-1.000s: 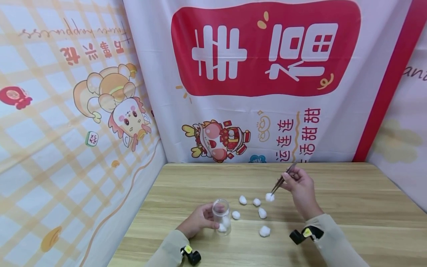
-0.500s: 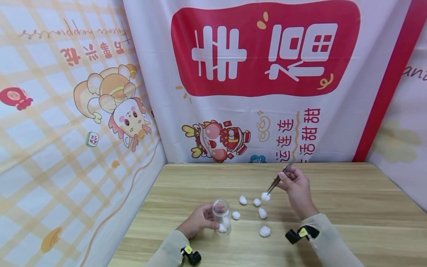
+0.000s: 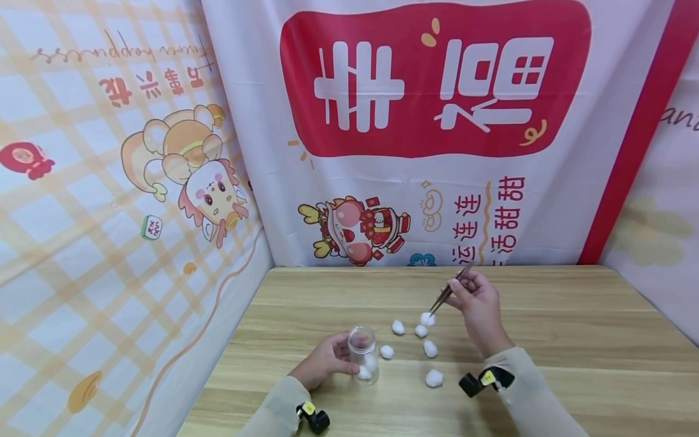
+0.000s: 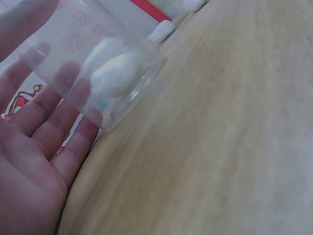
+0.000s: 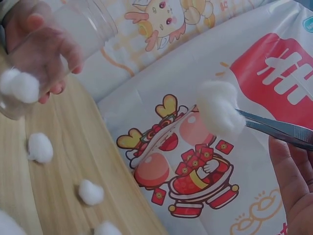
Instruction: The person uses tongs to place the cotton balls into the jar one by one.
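Note:
My left hand [image 3: 323,363] grips a clear, lidless jar [image 3: 363,358] upright on the table, thumb and fingers round its sides. White cotton balls [image 4: 117,73] lie at the jar's bottom in the left wrist view. My right hand [image 3: 480,309] pinches metal tweezers [image 3: 449,295], whose tips hold a cotton ball [image 5: 221,108] in the air, right of the jar. Below that ball, in the head view, are loose cotton balls on the table, one at the back [image 3: 398,328] and one nearer me [image 3: 434,379].
The wooden table [image 3: 306,291] meets a printed cloth wall [image 3: 349,182] at its back edge. Another patterned cloth [image 3: 136,273] rises on the left. A loose cotton ball [image 3: 386,352] lies just right of the jar.
My right hand has moved left, carrying the tweezers and the cotton ball toward the jar. The left hand and the jar have stayed in place.

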Available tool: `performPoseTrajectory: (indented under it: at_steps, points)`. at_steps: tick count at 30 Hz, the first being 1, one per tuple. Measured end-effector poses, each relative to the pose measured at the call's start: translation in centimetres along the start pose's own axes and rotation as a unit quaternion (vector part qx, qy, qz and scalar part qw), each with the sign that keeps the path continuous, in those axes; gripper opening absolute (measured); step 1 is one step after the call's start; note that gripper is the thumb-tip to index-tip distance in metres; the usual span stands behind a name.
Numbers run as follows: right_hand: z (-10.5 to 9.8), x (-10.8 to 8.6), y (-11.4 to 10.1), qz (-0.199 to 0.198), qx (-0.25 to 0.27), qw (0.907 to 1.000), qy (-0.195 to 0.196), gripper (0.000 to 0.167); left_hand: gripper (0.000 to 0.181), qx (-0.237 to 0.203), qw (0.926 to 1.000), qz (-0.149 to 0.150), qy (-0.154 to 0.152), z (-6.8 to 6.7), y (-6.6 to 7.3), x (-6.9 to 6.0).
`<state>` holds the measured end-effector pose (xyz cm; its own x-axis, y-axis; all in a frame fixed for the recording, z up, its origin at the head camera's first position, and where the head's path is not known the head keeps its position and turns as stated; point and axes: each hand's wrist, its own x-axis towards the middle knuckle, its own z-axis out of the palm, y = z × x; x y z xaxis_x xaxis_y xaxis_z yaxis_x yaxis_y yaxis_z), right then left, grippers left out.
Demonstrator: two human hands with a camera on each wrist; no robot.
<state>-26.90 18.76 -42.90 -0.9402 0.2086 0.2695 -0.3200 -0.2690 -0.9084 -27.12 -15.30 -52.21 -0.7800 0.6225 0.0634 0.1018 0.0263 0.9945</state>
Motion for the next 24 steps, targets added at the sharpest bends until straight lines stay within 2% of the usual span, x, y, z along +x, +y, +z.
performPoseTrajectory:
  at_steps: [7, 12, 18, 24]
  points:
    - [0.6, 0.0, -0.2, 0.005, -0.002, 1.0, 0.002, 0.026, 0.065, -0.003, 1.0, 0.001, -0.005, 0.0, 0.0, 0.0]
    - [1.0, -0.1, -0.1, 0.005, 0.012, 0.9999, -0.004, 0.028, 0.065, -0.007, 0.9999, 0.003, -0.008, -0.1, 0.0, 0.1]
    - [1.5, -0.3, 0.1, 0.005, 0.039, 0.9991, -0.013, 0.023, 0.064, -0.007, 0.9999, 0.006, -0.008, -0.1, -0.2, 0.0]
    - [2.1, -0.4, 0.3, 0.008, 0.037, 0.9992, -0.017, 0.024, 0.066, -0.004, 0.9999, 0.008, -0.01, -0.2, -0.3, 0.0]
